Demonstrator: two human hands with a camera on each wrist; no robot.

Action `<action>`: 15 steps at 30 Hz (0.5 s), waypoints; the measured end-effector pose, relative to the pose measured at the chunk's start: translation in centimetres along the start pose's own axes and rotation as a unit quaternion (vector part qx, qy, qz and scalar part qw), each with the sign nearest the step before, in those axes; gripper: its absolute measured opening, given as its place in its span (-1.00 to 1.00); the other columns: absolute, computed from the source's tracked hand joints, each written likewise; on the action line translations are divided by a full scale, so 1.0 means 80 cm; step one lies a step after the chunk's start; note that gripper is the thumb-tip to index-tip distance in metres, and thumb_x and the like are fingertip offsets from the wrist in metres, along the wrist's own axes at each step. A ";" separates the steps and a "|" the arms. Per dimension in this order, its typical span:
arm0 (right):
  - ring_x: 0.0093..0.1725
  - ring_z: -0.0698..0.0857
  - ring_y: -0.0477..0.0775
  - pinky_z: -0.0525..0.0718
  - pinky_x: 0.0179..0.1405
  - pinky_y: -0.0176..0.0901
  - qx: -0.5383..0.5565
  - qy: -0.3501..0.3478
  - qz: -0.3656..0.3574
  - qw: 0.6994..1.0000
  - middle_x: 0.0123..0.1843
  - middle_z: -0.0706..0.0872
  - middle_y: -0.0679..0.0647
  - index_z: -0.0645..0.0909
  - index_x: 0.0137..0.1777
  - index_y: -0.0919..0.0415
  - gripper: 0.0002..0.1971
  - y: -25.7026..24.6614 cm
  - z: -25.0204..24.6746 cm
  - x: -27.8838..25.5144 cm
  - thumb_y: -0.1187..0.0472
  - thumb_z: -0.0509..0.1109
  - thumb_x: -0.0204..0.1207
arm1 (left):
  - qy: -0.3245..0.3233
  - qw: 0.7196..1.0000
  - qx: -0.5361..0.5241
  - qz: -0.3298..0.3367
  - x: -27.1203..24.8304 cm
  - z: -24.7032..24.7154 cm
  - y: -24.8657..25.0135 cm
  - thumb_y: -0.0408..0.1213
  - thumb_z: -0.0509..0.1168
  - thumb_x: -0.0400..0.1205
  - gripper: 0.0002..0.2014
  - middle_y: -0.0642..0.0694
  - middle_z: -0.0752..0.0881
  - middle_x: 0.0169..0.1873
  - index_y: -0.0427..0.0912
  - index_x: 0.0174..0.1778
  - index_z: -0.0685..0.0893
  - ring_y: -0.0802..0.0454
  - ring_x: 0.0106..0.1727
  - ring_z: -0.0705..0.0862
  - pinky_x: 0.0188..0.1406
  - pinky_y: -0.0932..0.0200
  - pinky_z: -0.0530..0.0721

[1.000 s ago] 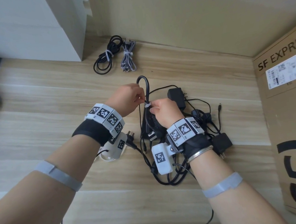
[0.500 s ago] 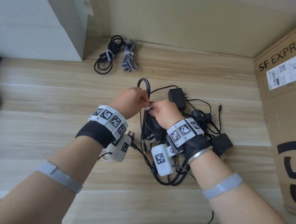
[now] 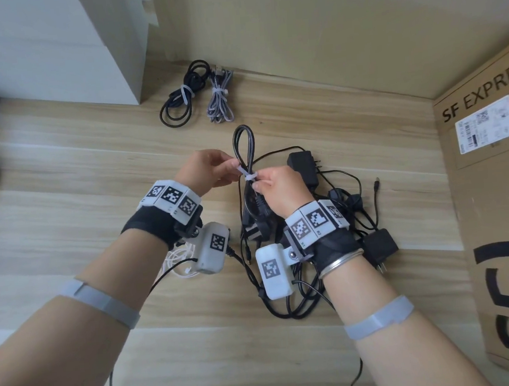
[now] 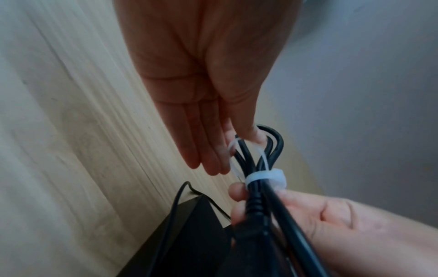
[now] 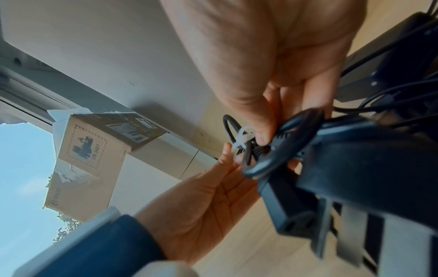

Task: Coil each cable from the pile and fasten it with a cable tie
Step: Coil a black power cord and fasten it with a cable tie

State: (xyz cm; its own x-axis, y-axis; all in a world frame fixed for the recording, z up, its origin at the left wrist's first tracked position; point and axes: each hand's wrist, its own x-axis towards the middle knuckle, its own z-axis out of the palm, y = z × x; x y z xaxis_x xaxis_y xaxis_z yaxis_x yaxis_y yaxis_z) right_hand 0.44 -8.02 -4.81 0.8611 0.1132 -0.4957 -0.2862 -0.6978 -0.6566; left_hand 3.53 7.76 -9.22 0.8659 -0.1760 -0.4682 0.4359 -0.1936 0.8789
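Held above the worktop (image 3: 90, 183), the black cable (image 3: 244, 145) is bunched in the right hand (image 3: 279, 190), fingers curled round it. The left hand (image 3: 206, 172) pinches the white cable tie (image 3: 250, 175) tail. A careless tug could slip the tie off that short loop, spilling the coil onto the pile (image 3: 341, 203).

The right hand (image 3: 278, 190) hides the lower coils of the black cable (image 3: 244, 144).

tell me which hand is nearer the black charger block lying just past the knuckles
Right. The right hand grips the black cable bundle directly beside the charger block, which lies just beyond its knuckles. The left hand pinches the white cable tie on the bundle's far side, farther away.
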 end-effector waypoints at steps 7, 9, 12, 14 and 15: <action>0.12 0.71 0.14 0.58 0.04 -0.18 -0.045 0.024 -0.004 0.999 0.07 0.79 0.19 0.62 0.27 0.20 -0.72 -0.002 0.010 0.006 0.25 0.32 0.58 | 0.028 0.997 0.062 0.033 -0.006 0.010 0.003 -0.29 0.43 0.47 -0.78 -0.11 0.66 -0.42 -0.18 -0.38 0.51 0.07 -0.36 0.65 -0.17 0.18 0.74; 0.08 0.69 0.09 0.54 -0.06 -0.23 -0.025 0.040 0.011 0.999 0.10 0.76 0.16 0.54 0.25 0.22 -0.74 0.001 0.011 0.008 0.24 0.33 0.58 | 0.009 0.999 0.035 0.011 -0.007 0.014 0.004 -0.30 0.34 0.56 -0.83 -0.10 0.66 -0.34 -0.17 -0.30 0.49 0.04 -0.30 0.67 -0.12 0.13 0.73; -0.04 0.61 0.03 0.42 -0.21 -0.33 -0.014 0.060 0.019 0.998 0.07 0.70 0.15 0.50 0.17 0.27 -0.80 0.004 0.010 0.012 0.23 0.33 0.59 | -0.048 0.996 -0.024 -0.068 -0.014 0.021 0.010 -0.20 0.15 0.68 -0.84 -0.10 0.65 -0.16 -0.22 0.07 0.47 -0.01 -0.20 0.69 -0.10 0.12 0.73; -0.10 0.59 0.01 0.40 -0.30 -0.36 -0.018 0.066 0.016 0.998 -0.05 0.68 0.12 0.56 0.10 0.27 -0.85 0.006 0.009 0.016 0.23 0.33 0.59 | -0.085 0.990 -0.056 -0.099 -0.020 0.025 0.013 -0.15 0.08 0.71 -0.66 -0.08 0.63 -0.08 -0.19 0.37 0.38 -0.02 -0.12 0.69 -0.10 0.15 0.73; -0.13 0.57 0.00 0.39 -0.39 -0.39 -0.017 0.069 0.013 0.997 -0.12 0.65 0.09 0.58 0.07 0.27 -0.86 0.006 0.009 0.017 0.23 0.34 0.59 | -0.095 0.988 -0.071 -0.102 -0.023 0.026 0.016 -0.16 0.09 0.71 -0.61 -0.05 0.63 -0.05 -0.14 0.45 0.33 -0.01 -0.10 0.69 -0.11 0.16 0.72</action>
State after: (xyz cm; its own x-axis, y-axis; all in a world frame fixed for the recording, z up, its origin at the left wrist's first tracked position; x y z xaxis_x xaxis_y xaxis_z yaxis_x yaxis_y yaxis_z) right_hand 1.17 -7.71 -6.17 0.9034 -0.0018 -0.4287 -0.2974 -0.7231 -0.6235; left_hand 1.98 5.82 -7.45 0.7002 -0.3285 -0.6338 0.6387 -0.1083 0.7618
